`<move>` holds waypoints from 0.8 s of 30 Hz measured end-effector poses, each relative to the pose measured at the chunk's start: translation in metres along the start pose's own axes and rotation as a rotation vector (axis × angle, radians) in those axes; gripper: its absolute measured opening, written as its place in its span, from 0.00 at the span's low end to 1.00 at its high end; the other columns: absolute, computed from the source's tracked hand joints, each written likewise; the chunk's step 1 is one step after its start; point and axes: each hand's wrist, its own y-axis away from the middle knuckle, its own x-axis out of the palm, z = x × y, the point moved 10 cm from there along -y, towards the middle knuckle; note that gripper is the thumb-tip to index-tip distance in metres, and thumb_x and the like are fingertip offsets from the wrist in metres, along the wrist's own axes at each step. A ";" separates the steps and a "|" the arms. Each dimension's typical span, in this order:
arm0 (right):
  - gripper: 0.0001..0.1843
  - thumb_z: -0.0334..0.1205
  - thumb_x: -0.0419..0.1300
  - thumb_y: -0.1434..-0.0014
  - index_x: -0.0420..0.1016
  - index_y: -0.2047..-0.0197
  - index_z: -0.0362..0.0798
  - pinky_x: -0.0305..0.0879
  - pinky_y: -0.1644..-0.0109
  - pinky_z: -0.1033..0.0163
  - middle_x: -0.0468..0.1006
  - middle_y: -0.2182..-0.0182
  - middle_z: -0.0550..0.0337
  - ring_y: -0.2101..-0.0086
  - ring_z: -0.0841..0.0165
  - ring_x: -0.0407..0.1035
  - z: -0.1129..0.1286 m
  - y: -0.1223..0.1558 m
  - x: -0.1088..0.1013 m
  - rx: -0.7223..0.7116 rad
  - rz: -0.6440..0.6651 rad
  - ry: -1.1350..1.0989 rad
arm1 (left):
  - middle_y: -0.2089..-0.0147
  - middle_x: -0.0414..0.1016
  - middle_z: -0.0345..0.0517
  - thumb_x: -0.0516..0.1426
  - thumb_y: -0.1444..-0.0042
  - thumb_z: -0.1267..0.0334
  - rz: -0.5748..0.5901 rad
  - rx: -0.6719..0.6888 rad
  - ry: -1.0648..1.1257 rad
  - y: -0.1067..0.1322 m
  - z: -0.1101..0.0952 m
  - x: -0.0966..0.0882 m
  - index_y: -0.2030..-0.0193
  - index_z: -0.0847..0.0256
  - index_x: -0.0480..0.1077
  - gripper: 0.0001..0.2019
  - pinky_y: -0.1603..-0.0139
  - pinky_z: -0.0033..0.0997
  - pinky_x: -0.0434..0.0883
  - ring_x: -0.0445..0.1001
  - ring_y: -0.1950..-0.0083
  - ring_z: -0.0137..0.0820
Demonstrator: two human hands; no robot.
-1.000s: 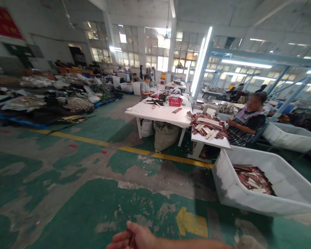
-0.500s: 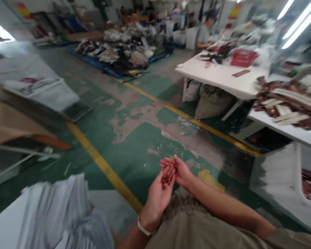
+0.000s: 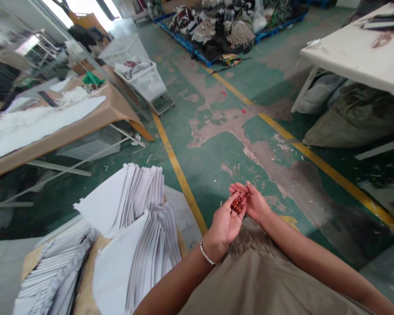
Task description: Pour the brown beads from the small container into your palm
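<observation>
The left hand (image 3: 226, 224), a thin silver-coloured bracelet (image 3: 206, 254) on its wrist, has its grip curled into a cup holding a small heap of glossy reddish-brown bead-like pieces (image 3: 237, 204); the right hand (image 3: 258, 208) lies close against its fingers, its own grip loosely spread and slightly curved. Both are just above the waist of a gathered olive-brown cloth garment (image 3: 252, 284). Beside the left forearm, fanned stacks of stiff white sheets (image 3: 128, 205) on a tan board (image 3: 88, 267) crowd that side with ragged edges. Ahead lies open room: a worn green painted floor (image 3: 213, 157) with grey patches, edged by a straight yellow line (image 3: 174, 164) on the left and a second yellow stripe (image 3: 310, 155) on the right. Past the left line, a brown-covered counter (image 3: 111, 103) ends in a drooping corner; past the right stripe, a white-topped counter (image 3: 364, 57) stands over a bulging olive sack (image 3: 354, 116). Farther off are a white wheeled bin (image 3: 149, 81) and a blue pallet (image 3: 184, 41) heaped with mixed bundles.
</observation>
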 end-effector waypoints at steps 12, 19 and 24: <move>0.20 0.45 0.52 0.29 0.81 0.59 0.42 0.78 0.51 0.59 0.86 0.58 0.45 0.58 0.64 0.81 -0.012 -0.011 0.015 0.026 0.044 0.012 | 0.38 0.75 0.62 0.51 0.31 0.65 -0.023 0.057 0.049 0.001 -0.014 -0.015 0.46 0.69 0.76 0.16 0.36 0.34 0.74 0.75 0.37 0.37; 0.20 0.46 0.50 0.29 0.81 0.60 0.45 0.77 0.49 0.59 0.86 0.60 0.50 0.58 0.66 0.80 -0.010 -0.006 0.018 0.038 0.032 0.027 | 0.34 0.72 0.62 0.48 0.29 0.61 0.128 0.002 0.089 0.026 -0.020 0.000 0.42 0.71 0.73 0.19 0.33 0.36 0.71 0.72 0.33 0.40; 0.19 0.44 0.51 0.29 0.81 0.59 0.44 0.77 0.50 0.62 0.86 0.59 0.49 0.58 0.66 0.81 -0.014 0.000 0.014 0.059 0.024 -0.011 | 0.33 0.72 0.57 0.47 0.28 0.57 0.287 -0.014 0.099 0.067 -0.032 0.020 0.38 0.68 0.71 0.22 0.30 0.36 0.67 0.66 0.29 0.38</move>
